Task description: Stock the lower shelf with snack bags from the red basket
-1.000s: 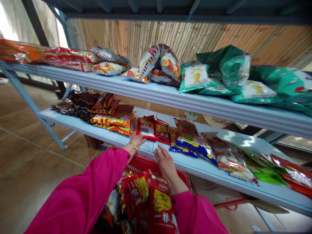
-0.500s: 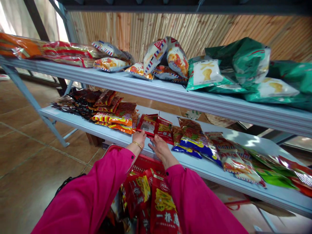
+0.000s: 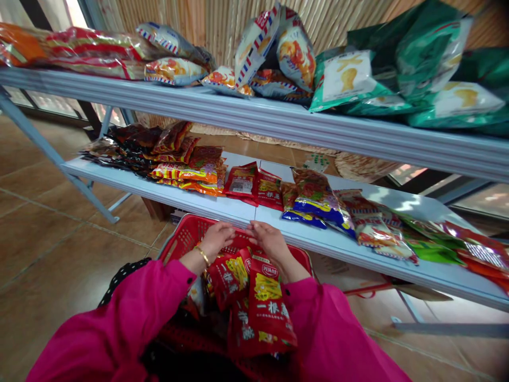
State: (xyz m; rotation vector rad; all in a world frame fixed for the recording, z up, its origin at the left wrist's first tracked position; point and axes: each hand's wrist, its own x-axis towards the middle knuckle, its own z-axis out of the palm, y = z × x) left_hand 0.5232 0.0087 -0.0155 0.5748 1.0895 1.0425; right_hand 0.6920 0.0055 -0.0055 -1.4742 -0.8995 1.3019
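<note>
My left hand (image 3: pixel 216 240), with a gold bangle at the wrist, hovers over the far part of a red plastic basket (image 3: pixel 183 233). Its fingers are loosely stretched and hold nothing. Opposite it, my right hand (image 3: pixel 270 241) is also open and bare, fingers pointing inward. Below both hands, several red snack packets (image 3: pixel 264 307) with yellow sticks printed on them lie in the basket. On the lower shelf just beyond, a red packet showing its back (image 3: pixel 240 181) lies beside a red packet showing its front (image 3: pixel 270 190).
Orange noodle-like snack bags (image 3: pixel 191 170) are stacked left on the lower shelf (image 3: pixel 191 200). Blue-and-brown bags (image 3: pixel 318 196) and green packets (image 3: pixel 431 249) lie to the right. The upper shelf (image 3: pixel 199 101) carries green chip bags (image 3: pixel 358 79) and overhangs the lower one.
Both hands have let go of the red packets on the lower shelf and drawn back over the basket. The view has tilted down, showing more of the basket.
</note>
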